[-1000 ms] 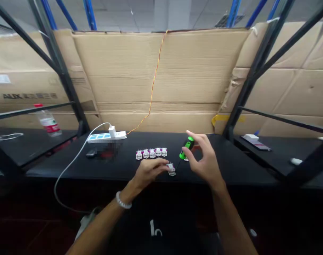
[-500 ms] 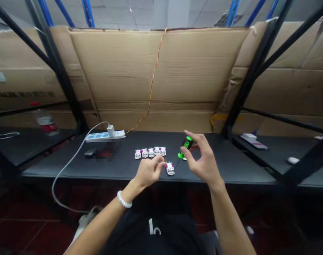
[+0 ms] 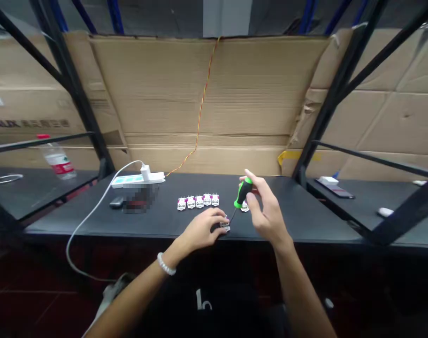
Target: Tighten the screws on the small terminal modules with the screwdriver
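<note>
White-and-purple plastic part (image 3: 225, 226), small and blocky, sits just below the centre of the frame, near the front edge of the matte black tabletop (image 3: 305, 218). The left hand (image 3: 202, 227) has it pinched between thumb and fingertips from the left side, the fingers covering a good share of it. The right hand (image 3: 266, 211) grasps a green-and-black screwdriver (image 3: 244, 190) by its handle, thumb against the side and forefinger near the butt end; its thin dark shaft slants down and left to the part. Whether the tip is seated in a screw or merely rests against the plastic is too small to tell.

For good work here, I would judge that the left pinch should be firm and low, pressing the part flat on the tabletop so that it cannot spin with the driver. The screwdriver leans noticeably; bringing its shaft into line with the screw, if there is one, should help it bite without slipping towards those close fingertips. Light pressure and short turns would suit such small plastic.

A row of five similar white-and-purple parts (image 3: 199, 202) stands behind the left hand, around mid-frame, and one more white part (image 3: 245, 207) shows beside the screwdriver, partly hidden by it.
</note>
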Demonstrator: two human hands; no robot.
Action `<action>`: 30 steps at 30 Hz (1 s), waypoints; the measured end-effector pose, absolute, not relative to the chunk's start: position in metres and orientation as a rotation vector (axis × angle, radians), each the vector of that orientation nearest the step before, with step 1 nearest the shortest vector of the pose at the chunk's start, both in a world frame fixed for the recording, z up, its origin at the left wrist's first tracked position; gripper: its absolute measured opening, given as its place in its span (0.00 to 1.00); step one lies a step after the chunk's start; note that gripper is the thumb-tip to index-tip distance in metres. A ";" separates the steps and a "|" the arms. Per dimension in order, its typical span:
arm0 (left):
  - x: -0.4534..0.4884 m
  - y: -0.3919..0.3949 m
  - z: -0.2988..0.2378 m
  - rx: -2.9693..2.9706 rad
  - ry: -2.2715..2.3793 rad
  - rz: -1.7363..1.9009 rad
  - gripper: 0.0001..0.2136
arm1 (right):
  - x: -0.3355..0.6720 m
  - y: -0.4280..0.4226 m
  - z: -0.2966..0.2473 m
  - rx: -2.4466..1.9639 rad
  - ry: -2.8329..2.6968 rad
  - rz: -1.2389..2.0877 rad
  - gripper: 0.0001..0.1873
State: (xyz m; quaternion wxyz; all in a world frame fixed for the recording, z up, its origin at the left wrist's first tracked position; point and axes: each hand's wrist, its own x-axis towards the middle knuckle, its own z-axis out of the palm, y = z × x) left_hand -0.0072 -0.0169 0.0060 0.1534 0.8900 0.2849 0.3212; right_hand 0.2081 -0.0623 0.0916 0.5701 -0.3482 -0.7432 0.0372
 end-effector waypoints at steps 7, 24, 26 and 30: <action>-0.007 -0.016 0.006 2.545 0.789 0.918 0.09 | 0.208 -0.058 0.090 -0.905 -1.620 -0.048 0.21; -0.007 -0.017 0.008 2.557 0.766 0.875 0.09 | 0.207 -0.060 0.091 -0.892 -1.655 0.000 0.26; -0.007 -0.017 0.009 2.569 0.765 0.869 0.09 | 0.206 -0.061 0.092 -0.938 -1.619 -0.061 0.24; -0.007 -0.018 0.010 2.584 0.764 0.854 0.09 | 0.208 -0.061 0.093 -0.888 -1.677 0.056 0.27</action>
